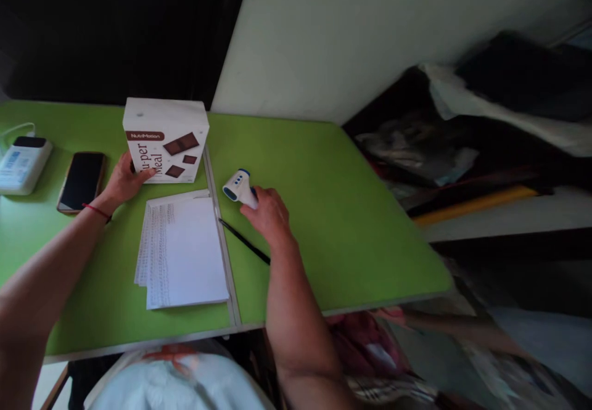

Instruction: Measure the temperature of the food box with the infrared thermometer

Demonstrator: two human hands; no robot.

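My left hand (pixel 127 179) grips the lower left side of a white box (pixel 166 117) marked NutriMotion, thumb across its front. The box stands upright on the green table, with brown bars printed on its face. In my right hand (pixel 272 213) is a white and blue infrared thermometer (pixel 239 187), held by its handle close to the tabletop. Its buttons face up. Sheets of paper (pixel 194 256) with handwriting along the left side lie between my arms. A black pen (pixel 244 241) rests beside them, its near end hidden by my right forearm.
A phone (pixel 82 180) and a white device with a cable (pixel 25 164) lie on the left of the green table (pixel 351 231). A dark panel and a pale wall (pixel 324 40) rise behind. Shelves with cloth (pixel 416 151) stand at the right. Another person's arm (pixel 453 330) shows below the table edge.
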